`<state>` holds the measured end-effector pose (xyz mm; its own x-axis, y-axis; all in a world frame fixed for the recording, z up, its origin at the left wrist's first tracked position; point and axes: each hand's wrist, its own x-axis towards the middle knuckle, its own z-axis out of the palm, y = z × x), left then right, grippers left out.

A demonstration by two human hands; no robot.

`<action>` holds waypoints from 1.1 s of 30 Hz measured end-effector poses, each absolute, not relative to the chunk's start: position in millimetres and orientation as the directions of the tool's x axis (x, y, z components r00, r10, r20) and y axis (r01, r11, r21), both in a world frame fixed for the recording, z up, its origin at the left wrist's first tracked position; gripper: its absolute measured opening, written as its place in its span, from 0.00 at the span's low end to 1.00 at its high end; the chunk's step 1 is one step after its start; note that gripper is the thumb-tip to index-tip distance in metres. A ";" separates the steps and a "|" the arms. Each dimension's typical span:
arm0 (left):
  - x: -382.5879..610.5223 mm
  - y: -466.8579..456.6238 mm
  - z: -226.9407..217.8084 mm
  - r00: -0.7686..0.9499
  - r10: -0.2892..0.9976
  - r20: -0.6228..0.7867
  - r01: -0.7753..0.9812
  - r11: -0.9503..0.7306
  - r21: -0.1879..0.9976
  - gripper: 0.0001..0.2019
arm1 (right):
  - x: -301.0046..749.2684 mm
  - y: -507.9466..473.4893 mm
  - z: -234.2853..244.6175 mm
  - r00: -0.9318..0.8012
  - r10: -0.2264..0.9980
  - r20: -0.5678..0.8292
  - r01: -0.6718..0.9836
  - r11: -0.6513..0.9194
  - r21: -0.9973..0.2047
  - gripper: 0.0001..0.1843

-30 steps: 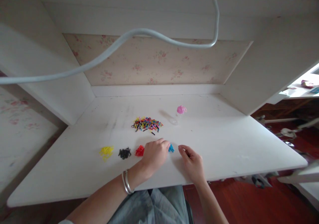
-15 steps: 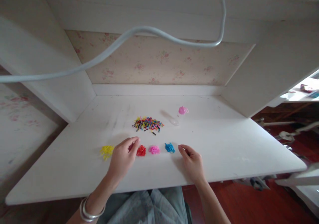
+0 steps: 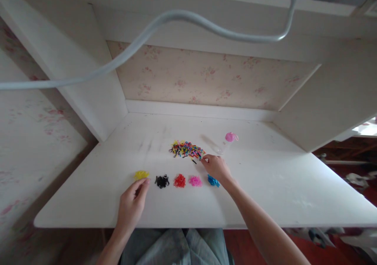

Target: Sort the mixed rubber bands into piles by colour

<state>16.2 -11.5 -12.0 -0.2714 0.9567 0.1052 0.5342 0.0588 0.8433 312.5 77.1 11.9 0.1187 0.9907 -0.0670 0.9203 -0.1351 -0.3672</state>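
A mixed heap of small coloured rubber bands [image 3: 186,148] lies mid-table. My right hand [image 3: 215,167] is at its right edge, thumb and forefinger pinched together; what is between the tips is too small to make out. My left hand [image 3: 133,200] hovers just in front of the yellow bands [image 3: 141,174], its fingers closed in a pinch with the contents hidden. To the right, in a row, sit piles of black bands [image 3: 161,181], red bands [image 3: 179,181], pink bands [image 3: 194,181] and blue bands [image 3: 213,180]. My right forearm passes beside the blue pile.
Behind the heap, to the right, lie a pink piece with a loop [image 3: 230,137] and something clear [image 3: 218,150]. A thick white cable [image 3: 176,15] crosses the upper view. White panels flank the white tabletop [image 3: 97,194], with flowered wallpaper [image 3: 206,76] behind.
My right hand has moved forward and left from beside the blue pile to the mixed heap. My left hand has shifted left to the yellow pile, uncovering the black one. The view has turned slightly.
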 end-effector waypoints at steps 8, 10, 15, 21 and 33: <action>11.8 -11.3 -18.2 -0.189 0.973 0.130 0.509 -0.017 0.861 0.18 | 304.7 91.0 3.8 0.137 0.988 -0.076 0.947 -0.153 -0.282 0.17; 11.7 -10.8 -18.5 -0.181 0.975 0.127 0.504 -0.019 0.864 0.18 | 305.2 92.0 2.5 0.135 0.988 -0.070 0.949 -0.149 -0.278 0.17; 12.1 -11.8 -17.5 -0.180 0.975 0.131 0.496 -0.025 0.868 0.18 | 312.2 94.6 -1.7 0.105 0.993 -0.050 0.944 -0.115 -0.310 0.19; 12.3 -12.2 -18.2 -0.160 0.977 0.143 0.504 -0.044 0.863 0.17 | 326.1 95.6 -3.0 0.062 0.998 -0.011 0.917 -0.061 -0.393 0.21; 14.6 -11.6 -19.9 -0.119 0.981 0.154 0.539 -0.066 0.840 0.17 | 336.0 95.3 -9.8 0.114 0.992 0.063 0.845 -0.063 -0.531 0.19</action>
<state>14.6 -11.6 -19.9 -0.1193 0.9809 0.1535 0.5390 -0.0659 0.8397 336.0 95.3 -9.8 0.1136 0.9915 0.0628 0.8452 -0.0633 -0.5306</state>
